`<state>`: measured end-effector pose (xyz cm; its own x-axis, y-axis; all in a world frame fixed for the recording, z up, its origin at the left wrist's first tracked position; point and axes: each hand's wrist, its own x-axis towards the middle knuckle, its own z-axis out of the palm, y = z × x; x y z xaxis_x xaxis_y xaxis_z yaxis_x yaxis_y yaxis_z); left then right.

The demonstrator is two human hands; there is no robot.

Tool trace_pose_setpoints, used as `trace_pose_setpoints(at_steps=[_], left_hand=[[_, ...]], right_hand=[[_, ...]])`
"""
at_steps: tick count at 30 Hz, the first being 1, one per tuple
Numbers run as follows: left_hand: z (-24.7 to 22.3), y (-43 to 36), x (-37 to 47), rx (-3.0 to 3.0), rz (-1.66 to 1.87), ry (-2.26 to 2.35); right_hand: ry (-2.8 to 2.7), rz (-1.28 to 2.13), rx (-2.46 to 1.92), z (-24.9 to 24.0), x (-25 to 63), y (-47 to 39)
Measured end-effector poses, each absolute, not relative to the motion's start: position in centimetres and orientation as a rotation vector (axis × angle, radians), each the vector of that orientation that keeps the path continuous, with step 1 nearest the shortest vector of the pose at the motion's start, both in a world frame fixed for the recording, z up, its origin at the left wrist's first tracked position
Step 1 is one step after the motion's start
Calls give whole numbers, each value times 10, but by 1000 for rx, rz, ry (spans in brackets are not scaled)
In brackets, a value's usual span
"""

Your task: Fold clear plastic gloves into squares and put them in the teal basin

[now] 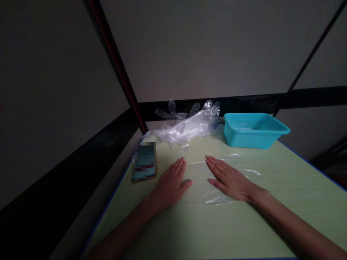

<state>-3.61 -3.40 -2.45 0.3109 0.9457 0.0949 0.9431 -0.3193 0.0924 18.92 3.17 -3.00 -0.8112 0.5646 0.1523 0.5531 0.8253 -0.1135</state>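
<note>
A clear plastic glove point(199, 180) lies spread on the pale green table, its see-through edges hard to make out. My left hand point(172, 184) rests flat at its left side, fingers straight and thumb held apart. On its right part lies my right hand point(229, 178), palm down, with the fingers stretched out and the thumb apart. Neither hand grips anything. Beyond my hands, a heap of clear plastic gloves point(187, 126) sits at the back of the table, several finger shapes sticking up.
A turquoise plastic basin point(249, 139) stands at the back right of the table point(195, 231). Near the left edge lies a phone point(145, 162), its screen blurred out. Walls point(211, 50) rise close behind and to the left of the table.
</note>
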Motion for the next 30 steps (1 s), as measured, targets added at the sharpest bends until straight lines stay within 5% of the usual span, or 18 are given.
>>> trace_pose_setpoints(at_steps=[5, 12, 18, 30], left_hand=[[-27, -35, -40, 2548, 213, 1836], [-33, -33, -43, 2515, 350, 1793], [-17, -35, -45, 2516, 653, 1477], [-10, -44, -24, 2638, 692, 950]], right_hand=[[-2782, 254, -881, -29, 189, 32], [-2230, 993, -960, -12, 208, 42], [-2126, 846, -971, -6, 218, 51], [-2505, 490, -931, -10, 203, 49]])
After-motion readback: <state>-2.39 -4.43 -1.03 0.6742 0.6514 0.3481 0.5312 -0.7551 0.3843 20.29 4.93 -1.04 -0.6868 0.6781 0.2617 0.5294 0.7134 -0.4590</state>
